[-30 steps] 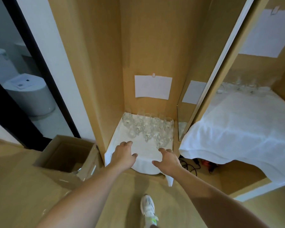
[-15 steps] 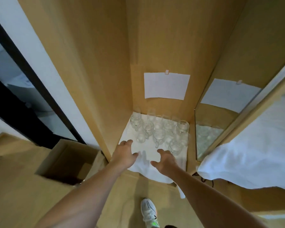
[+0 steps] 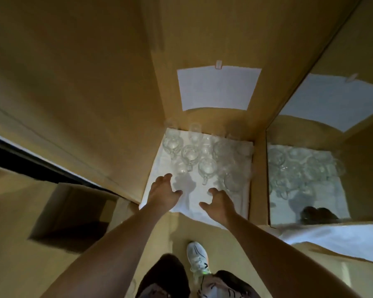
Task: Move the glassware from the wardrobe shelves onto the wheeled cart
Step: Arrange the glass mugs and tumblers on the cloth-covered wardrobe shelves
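Hands [image 3: 192, 198] now nearer glasses [image 3: 194, 155] (empty)

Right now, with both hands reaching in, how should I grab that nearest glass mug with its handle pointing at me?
Take the glass mug by its handle, coming from the front with the right hand. The handle points toward you over bare white cloth, while other glasses crowd its back and sides.

dim, warm light from above and behind; left hand [image 3: 165, 193] throws a soft shadow on white cloth [image 3: 194, 203] just ahead | glasses [image 3: 202, 160] beyond both hands smeared by motion blur; wide-angle bending at edges
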Motion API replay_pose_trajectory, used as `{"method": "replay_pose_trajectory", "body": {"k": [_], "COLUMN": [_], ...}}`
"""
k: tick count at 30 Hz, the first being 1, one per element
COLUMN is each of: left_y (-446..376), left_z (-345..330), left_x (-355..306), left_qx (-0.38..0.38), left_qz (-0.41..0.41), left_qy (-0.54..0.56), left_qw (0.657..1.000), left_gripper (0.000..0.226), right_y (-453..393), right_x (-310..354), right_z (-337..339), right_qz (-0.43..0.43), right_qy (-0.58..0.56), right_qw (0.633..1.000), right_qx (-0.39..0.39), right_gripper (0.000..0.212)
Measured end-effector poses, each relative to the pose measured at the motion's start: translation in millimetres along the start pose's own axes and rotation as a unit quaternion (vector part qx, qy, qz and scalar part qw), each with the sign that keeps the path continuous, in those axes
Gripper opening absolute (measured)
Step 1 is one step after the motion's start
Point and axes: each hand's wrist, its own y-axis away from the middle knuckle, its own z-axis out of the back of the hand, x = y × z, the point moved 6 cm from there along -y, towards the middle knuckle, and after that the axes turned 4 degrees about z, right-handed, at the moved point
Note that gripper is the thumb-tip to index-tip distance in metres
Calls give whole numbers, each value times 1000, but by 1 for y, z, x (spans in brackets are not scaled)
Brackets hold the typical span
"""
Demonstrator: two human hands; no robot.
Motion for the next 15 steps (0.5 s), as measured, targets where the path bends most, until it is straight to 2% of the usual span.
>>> {"method": "replay_pose_trajectory", "body": {"k": [6,11,15], "left_y": [-31,-73,-116], "left_z": [-28,-49,-63], "left_x": [14,33,45], "left_qx": [32,38,27], "left_qz": [26,74,78], "left_qy": [50,113,120], "left_qw": [998,990,989], "left_gripper": [79,84,86], "right_y": [-32,-74,-106], "right_x": [-8,-18,-29], "right_z": [-17,-40,-58], "right_qz": [-46,-108,-156], "right_qy": [-27,-62,-108], "right_qw": [999,992,982], "right_qx": [4,5,-14], "right_gripper": [68,68,68]}}
